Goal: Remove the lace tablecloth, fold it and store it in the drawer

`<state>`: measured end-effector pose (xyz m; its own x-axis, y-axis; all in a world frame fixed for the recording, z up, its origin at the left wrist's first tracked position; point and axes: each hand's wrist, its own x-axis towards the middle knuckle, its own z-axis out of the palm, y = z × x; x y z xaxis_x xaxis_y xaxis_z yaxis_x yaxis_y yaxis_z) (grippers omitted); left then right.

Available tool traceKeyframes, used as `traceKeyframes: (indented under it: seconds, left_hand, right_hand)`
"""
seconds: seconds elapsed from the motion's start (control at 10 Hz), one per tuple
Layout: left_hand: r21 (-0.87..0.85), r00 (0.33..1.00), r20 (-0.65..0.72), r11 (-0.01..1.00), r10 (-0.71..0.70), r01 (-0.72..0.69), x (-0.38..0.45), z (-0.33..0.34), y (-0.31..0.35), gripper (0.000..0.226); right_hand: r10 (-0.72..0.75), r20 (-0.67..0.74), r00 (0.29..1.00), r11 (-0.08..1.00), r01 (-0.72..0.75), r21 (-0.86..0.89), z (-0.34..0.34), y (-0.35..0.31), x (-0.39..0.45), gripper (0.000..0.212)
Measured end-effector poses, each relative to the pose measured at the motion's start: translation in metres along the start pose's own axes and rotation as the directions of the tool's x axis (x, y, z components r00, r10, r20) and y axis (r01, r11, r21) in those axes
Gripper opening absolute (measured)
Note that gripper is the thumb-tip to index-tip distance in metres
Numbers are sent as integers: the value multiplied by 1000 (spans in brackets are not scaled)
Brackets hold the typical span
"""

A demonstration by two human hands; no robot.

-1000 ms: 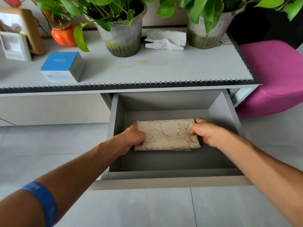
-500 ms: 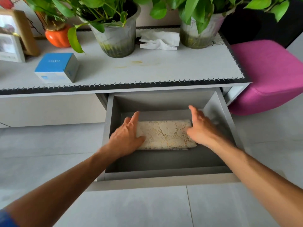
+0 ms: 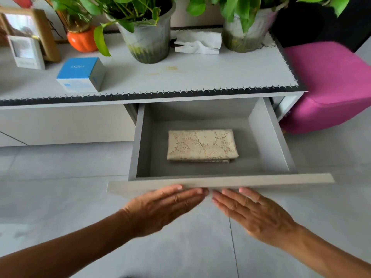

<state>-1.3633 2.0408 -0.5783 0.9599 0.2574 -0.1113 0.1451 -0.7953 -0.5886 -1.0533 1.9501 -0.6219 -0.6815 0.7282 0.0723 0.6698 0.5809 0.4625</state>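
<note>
The left hand (image 3: 162, 207) and right hand (image 3: 255, 213) lie flat, fingers straight, against the grey open drawer's front panel (image 3: 220, 182). The folded cream lace tablecloth (image 3: 201, 145) lies mid-floor inside. An uneven push could skew the drawer and jam it.

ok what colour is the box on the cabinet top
Blue on top with white sides: the box, best seen in the head view.

Two bare forearms reached forward from the bottom corners and angled toward each other. The left hand (image 3: 166, 207) lay flat, palm down, fingers straight and together. The right hand (image 3: 255, 213) mirrored it, fingers extended. Their fingertips nearly met, just apart, at the centre.
</note>
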Motion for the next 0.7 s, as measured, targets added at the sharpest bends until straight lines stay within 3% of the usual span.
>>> traceKeyframes:
  seconds: [0.2,0.3,0.5,0.6,0.7]
  left_hand:
    - [3,983,-146,993,-115,117,28,30,-49,73]
    - [-46,983,-97,987,-159,155,37,35,-63,71]
    - [-188,924,80,905,-373,382,47,39,-100,77]
    - [-190,851,318,852,-417,488,48,38,-121,79]
    - [-248,819,408,815,-403,524,44,38,-123,77]
  right_hand:
    - [196,-68,978,981,-195,18,19,50,31,72]
    - [287,-33,957,958,-287,-2,21,71,45,74]
    - [561,186,807,813,-579,64,13,110,84,77]
    - [595,347,725,736,-665,127,3,126,101,75]
    - [547,417,726,711,-666,227,2,128,100,70]
